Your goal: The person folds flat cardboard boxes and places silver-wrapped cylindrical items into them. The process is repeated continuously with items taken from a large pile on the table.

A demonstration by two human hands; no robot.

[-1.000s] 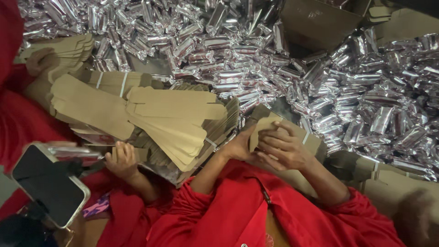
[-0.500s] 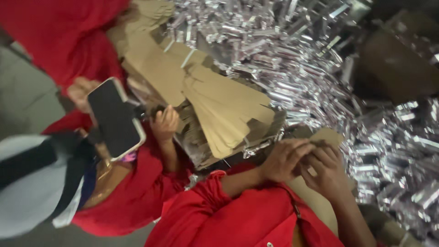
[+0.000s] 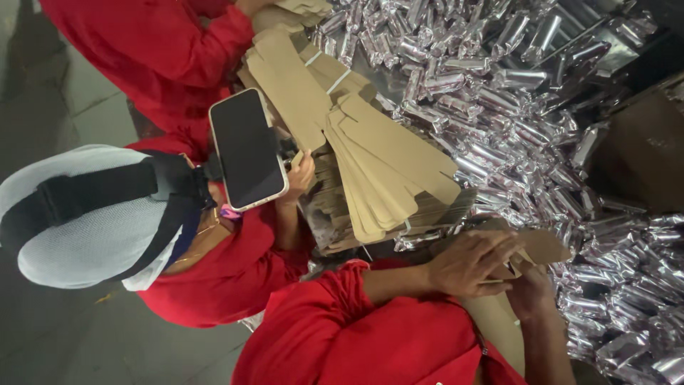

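Surface [image 3: 399, 78]: heaped crinkly silver foil-wrapped bars [image 3: 499, 107], 12 to 4 o'clock | fanned matte kraft flat cartons [image 3: 377, 150] at centre | left hand [image 3: 474, 264] and right hand [image 3: 531, 292] together, clamped on a folded brown carton [image 3: 545, 246], 4 o'clock | co-worker's phone [image 3: 247, 148] at 9.

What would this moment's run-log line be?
left hand: on folded cardboard carton | right hand: under carton | flat carton blanks beside | foil-wrapped bars heaped behind

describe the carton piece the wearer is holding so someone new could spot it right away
Start at the big heap of silver foil packets filling the right side, then drop to its lower edge, where two hands meet. The left hand and right hand grip one brown carton blank; unlike the fanned stack of blanks, it is single and partly folded.
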